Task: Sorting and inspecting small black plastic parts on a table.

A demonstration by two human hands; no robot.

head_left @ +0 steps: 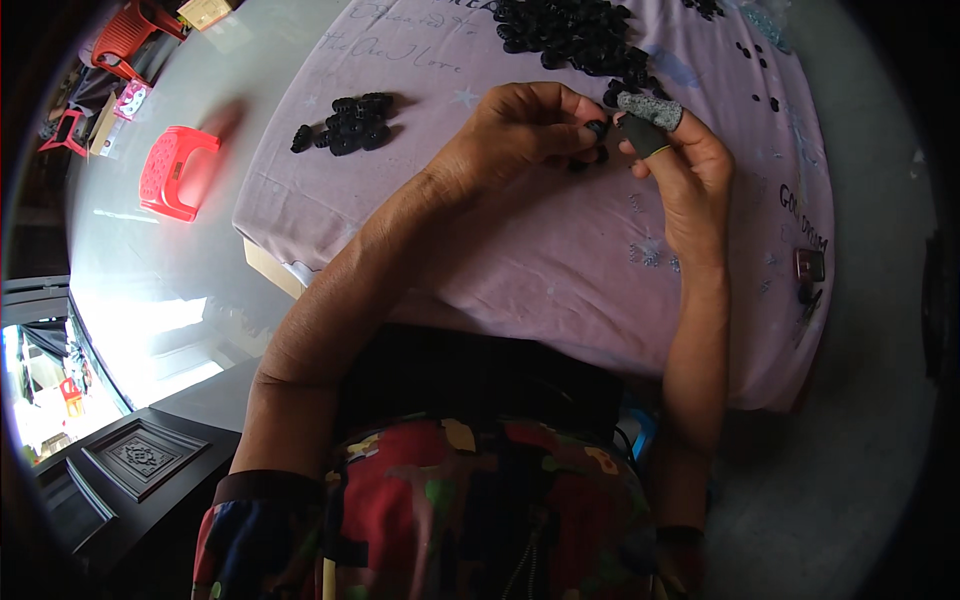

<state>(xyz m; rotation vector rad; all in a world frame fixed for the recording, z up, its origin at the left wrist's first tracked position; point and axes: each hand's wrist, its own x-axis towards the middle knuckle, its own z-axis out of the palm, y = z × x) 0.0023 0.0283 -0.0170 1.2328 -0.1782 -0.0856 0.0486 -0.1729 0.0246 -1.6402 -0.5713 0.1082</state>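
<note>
My left hand [530,125] pinches a small black rounded piece [597,128] between thumb and forefinger, over the pink cloth. Close beside it is my right hand [695,165], its thumb in a dark sleeve and its forefinger in a speckled grey one. The right fingertips are drawn together near the held piece; whatever lies between them is too small to make out. Beyond both hands spreads a large heap of black ribbed pieces [570,35], with stragglers trailing toward my right fingers. A smaller cluster of similar pieces [350,125] sits left of my left hand.
The pink printed cloth [480,260] covers the table. On its right edge lie a small dark rectangular object [810,265] and a tool-like dark item. Blue-green bits [768,25] are at the far right corner. A red stool [175,172] stands on the grey floor leftward.
</note>
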